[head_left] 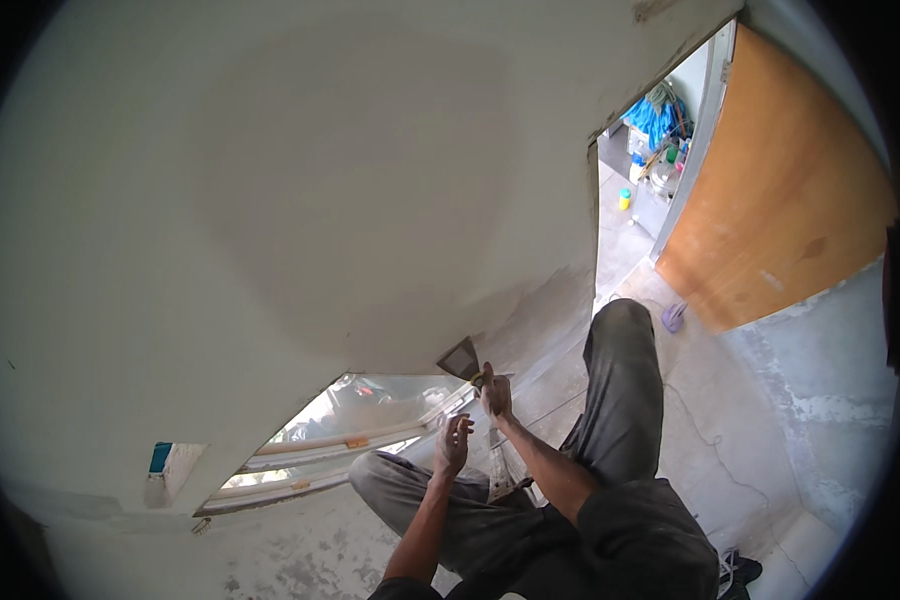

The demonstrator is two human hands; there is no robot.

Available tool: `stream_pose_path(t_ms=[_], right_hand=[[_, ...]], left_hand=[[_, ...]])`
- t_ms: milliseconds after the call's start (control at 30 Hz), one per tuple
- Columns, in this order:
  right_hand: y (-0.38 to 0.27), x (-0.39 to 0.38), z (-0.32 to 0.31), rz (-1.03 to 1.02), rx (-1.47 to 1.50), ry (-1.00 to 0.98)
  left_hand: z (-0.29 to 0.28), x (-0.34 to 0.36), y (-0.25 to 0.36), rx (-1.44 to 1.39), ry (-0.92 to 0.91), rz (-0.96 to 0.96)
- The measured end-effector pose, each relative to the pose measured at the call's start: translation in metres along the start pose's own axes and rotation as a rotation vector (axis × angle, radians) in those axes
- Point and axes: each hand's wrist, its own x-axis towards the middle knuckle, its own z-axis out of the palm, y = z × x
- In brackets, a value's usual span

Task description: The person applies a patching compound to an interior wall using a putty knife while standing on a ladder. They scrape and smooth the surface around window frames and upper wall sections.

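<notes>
The right grip (496,398) is closed around the handle of a grey, fan-shaped metal scraper (460,359), blade jutting forward-left; the left grip (453,447) is loosely open, seemingly empty.

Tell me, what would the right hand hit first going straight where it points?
The right hand would likely meet the large pale surface, its scraper leading; the gap is hard to judge.

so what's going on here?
A person's right hand grips a scraper, blade in front of a broad pale surface; contact can't be told. The left hand is just left of it, fingers partly curled, apparently empty. A window lies farther left, an orange-brown door to the right.
</notes>
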Motion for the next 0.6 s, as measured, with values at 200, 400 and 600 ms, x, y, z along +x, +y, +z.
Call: stream_pose_path(t_ms=[200, 400, 600], right_hand=[[0.005, 0.012, -0.019, -0.037, -0.238, 0.033], [0.009, 0.010, -0.002, -0.017, -0.095, 0.038], [-0.032, 0.001, 0.011, -0.072, 0.010, -0.008]], left_hand=[[-0.003, -0.003, 0.002, 0.005, -0.021, -0.029], [-0.003, 0.000, 0.001, 0.013, 0.018, 0.026], [-0.005, 0.004, -0.001, 0.030, 0.015, 0.011]])
